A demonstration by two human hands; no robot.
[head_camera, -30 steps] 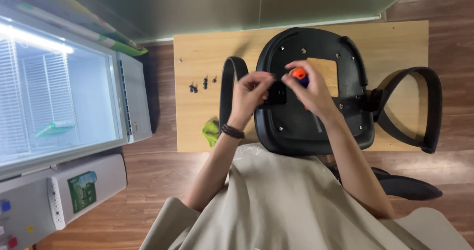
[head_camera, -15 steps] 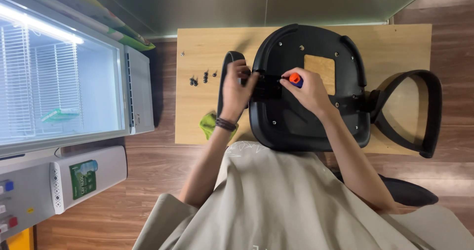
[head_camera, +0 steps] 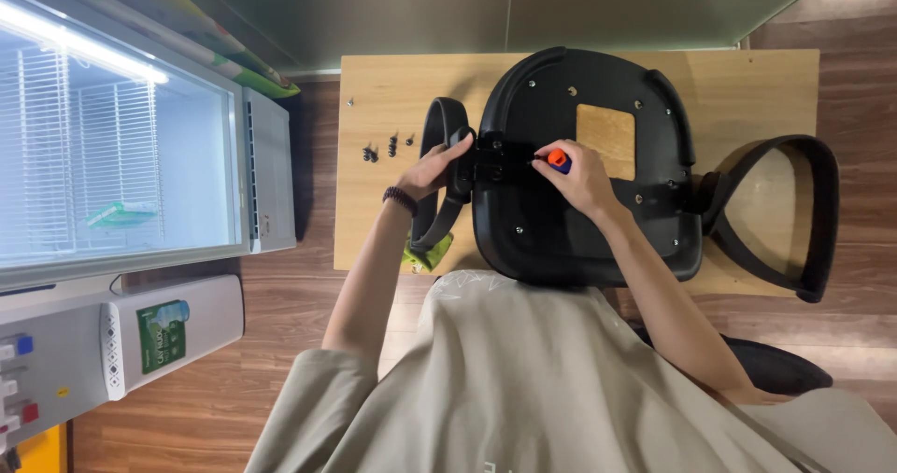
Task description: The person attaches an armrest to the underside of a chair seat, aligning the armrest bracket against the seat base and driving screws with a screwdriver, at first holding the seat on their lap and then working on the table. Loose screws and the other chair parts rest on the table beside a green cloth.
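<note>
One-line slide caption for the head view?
Left hand steadies armrest against upturned seat; right hand grips orange-handled screwdriver.

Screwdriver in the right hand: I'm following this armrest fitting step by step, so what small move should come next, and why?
Probably turn the orange-handled screwdriver: the right hand has its tip at the armrest bracket on the seat underside, and the left hand steadies the armrest.

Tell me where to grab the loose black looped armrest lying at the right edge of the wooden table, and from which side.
Take the black looped armrest by its outer padded bar, coming from the right. That bar overhangs the wooden table edge with open space around it, while its inner end lies against the black chair seat.
</note>
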